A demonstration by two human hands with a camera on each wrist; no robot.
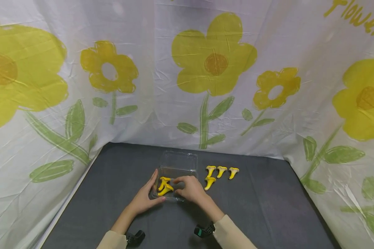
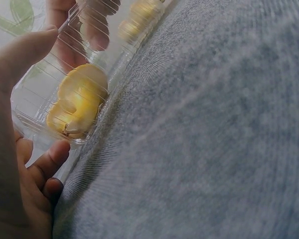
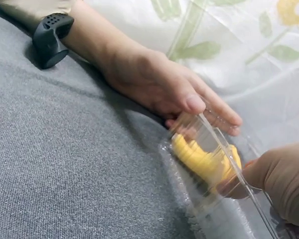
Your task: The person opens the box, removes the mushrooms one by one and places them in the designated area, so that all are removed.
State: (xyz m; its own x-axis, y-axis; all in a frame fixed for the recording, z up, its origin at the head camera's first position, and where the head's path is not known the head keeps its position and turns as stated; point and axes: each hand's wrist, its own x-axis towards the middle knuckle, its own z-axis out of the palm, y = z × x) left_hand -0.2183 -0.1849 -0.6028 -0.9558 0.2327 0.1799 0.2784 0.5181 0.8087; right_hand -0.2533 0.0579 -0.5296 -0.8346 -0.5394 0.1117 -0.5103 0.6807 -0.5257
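Note:
A clear plastic clamshell box [image 1: 180, 172] lies on the dark cloth, its lid [image 1: 178, 159] folded back away from me. Two yellow chanterelle mushrooms [image 1: 165, 189] rest side by side in its left part. My left hand [image 1: 143, 200] holds the box at its left side, thumb by the front corner and fingers along the left wall. Over the right half of the box is my right hand [image 1: 191, 190], its bent index finger and thumb apart with nothing visible between them. In the right wrist view, right fingers [image 3: 234, 188] reach close to a yellow mushroom [image 3: 204, 162].
Several more chanterelles lie right of the box, three in a back row [image 1: 222, 172] and one in front [image 1: 210, 183]. Dark grey cloth [image 1: 261, 207] covers the table. A white curtain [image 1: 156, 114] with printed flowers hangs around its back and sides.

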